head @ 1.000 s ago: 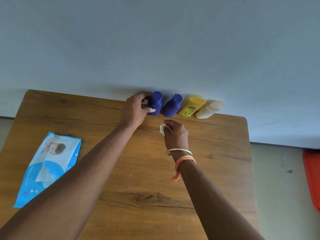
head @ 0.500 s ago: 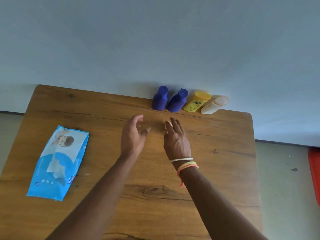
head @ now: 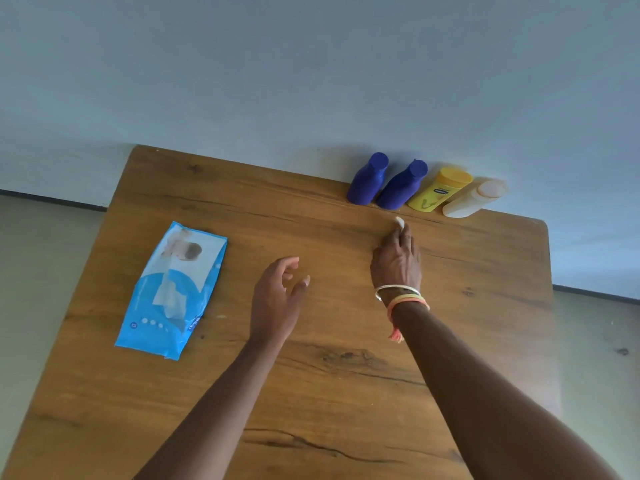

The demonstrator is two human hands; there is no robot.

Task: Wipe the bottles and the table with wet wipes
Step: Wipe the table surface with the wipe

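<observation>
- The right hand (head: pixel 396 263) reaches forward, back of the hand up, its fingers curled round a small white wipe (head: pixel 399 222) that pokes out past the fingertips at 12 o'clock.
- The wipe is down at the table (head: pixel 346 393) surface, just short of the bottle row; whether it presses the wood I cannot tell.
- Bracelets (head: pixel 401 296) circle the right wrist.
- The left hand (head: pixel 277 299) is at 9 o'clock of the right one, well apart from it, fingers loosely curled, thumb spread, holding nothing.
- Four bottles line the far edge against the wall (head: pixel 311 81): left blue bottle (head: pixel 367 180), right blue bottle (head: pixel 401 187), yellow bottle (head: pixel 438 190), white bottle (head: pixel 472 199), each just beside the next.
- The right blue bottle is at 12 o'clock of the wipe, near it; the yellow and white ones are at 1 to 2 o'clock.
- A blue pack (head: pixel 173 289) lies flat at 9 o'clock of the left hand, apart from it, near the table's left edge.
- Bare wood runs between the hands and back to the near edge at 6 o'clock.
- At 3 o'clock of the right hand, open wood reaches the right edge, with floor (head: pixel 595 358) beyond.
</observation>
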